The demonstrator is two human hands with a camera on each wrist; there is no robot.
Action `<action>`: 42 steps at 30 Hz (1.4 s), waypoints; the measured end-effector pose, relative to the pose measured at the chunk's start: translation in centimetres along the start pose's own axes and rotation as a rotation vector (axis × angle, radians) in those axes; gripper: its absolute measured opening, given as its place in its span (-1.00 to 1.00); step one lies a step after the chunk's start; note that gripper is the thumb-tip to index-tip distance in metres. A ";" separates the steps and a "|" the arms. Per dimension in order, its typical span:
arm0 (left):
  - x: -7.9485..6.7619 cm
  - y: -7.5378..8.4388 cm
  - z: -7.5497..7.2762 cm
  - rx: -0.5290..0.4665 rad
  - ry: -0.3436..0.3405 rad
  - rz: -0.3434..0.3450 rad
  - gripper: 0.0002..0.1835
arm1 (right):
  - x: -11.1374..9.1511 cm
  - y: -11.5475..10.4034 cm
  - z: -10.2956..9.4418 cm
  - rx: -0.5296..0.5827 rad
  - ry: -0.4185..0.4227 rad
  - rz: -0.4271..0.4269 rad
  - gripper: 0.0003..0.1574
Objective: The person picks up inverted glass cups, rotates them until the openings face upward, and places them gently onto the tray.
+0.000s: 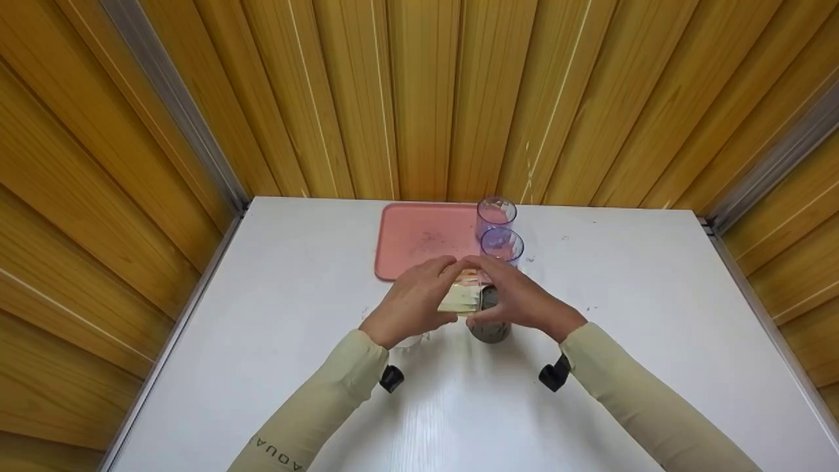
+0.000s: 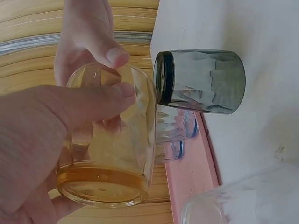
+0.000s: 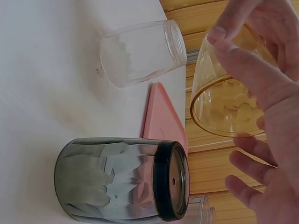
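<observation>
An amber drinking glass (image 1: 461,298) is held tilted above the table between both hands. My left hand (image 1: 414,298) grips it near its thick base, thumb along the side. At the mouth end, my right hand (image 1: 524,296) holds it, thumb on the side and fingertips by the rim; some right fingers are spread apart in the right wrist view. Just below the right hand, a dark grey glass (image 3: 112,179) stands upside down. A clear glass (image 3: 140,53) also stands upside down, mostly hidden under the left hand in the head view.
A pink tray (image 1: 426,239) lies at the back of the white table (image 1: 314,295). Two purple-blue glasses, a farther one (image 1: 496,213) and a nearer one (image 1: 503,244), stand at its right edge. Wood-patterned panels (image 1: 419,98) border the table.
</observation>
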State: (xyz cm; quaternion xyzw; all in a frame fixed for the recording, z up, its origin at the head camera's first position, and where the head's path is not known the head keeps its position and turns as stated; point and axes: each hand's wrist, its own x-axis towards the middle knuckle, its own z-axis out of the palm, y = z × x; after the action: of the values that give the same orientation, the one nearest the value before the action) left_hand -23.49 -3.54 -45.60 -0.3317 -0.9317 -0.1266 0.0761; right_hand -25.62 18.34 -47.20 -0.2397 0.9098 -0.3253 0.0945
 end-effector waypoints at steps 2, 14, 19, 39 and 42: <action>0.0 0.0 0.0 0.010 0.003 -0.002 -0.05 | -0.1 0.1 -0.2 0.017 -0.002 -0.004 0.26; -0.2 0.0 -0.1 -0.023 0.003 -0.021 -0.07 | -0.5 0.6 -0.5 0.123 -0.037 0.045 0.18; -0.1 0.0 -0.1 -0.037 0.004 -0.032 -0.06 | -0.5 0.6 -0.4 0.136 -0.019 0.047 0.11; -0.2 0.3 0.5 -0.044 0.071 0.012 0.03 | -0.6 -0.1 0.0 0.120 0.115 0.056 -0.06; 0.0 0.6 0.6 -0.037 0.073 0.010 0.05 | -0.5 -0.4 0.1 0.090 0.121 0.083 -0.05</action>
State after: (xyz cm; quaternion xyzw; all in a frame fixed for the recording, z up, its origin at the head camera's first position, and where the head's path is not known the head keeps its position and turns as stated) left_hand -23.15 -2.98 -46.07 -0.3328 -0.9242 -0.1554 0.1045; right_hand -25.02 18.30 -47.01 -0.1770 0.9076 -0.3755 0.0634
